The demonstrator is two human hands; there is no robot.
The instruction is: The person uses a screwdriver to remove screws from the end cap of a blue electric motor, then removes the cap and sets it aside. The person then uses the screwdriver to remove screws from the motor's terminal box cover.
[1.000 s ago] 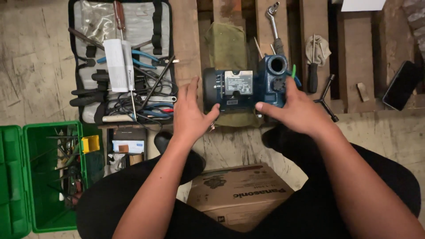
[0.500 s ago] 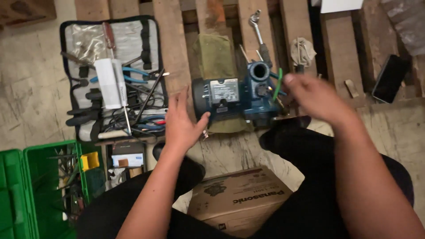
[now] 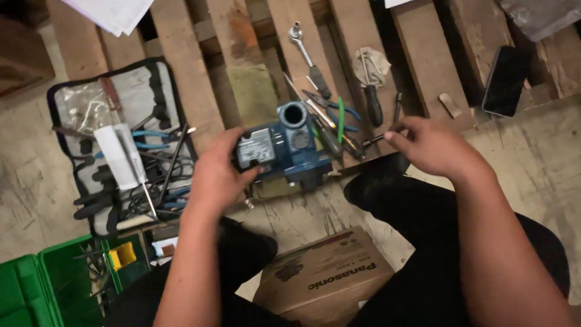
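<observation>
Gripping blue pump (image 3: 289,151) w/ round top port: left hand (image 3: 215,175); right hand (image 3: 433,145) pinching thin metal tool (image 3: 378,138).

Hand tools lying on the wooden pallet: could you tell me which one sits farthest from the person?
The chrome ratchet wrench; its silver head lies highest up the slats, beyond the black-handled screwdriver and green-handled pliers.

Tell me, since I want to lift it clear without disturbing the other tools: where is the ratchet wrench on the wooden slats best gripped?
Probably by its dark handle, coming from above. The ratchet wrench lies flat along a slat, head away from the person, and the handle is its thickest part. Its lower end nears the pliers, so grip the handle's middle. The right hand is nearer than the left hand, which holds the blue pump.
</observation>
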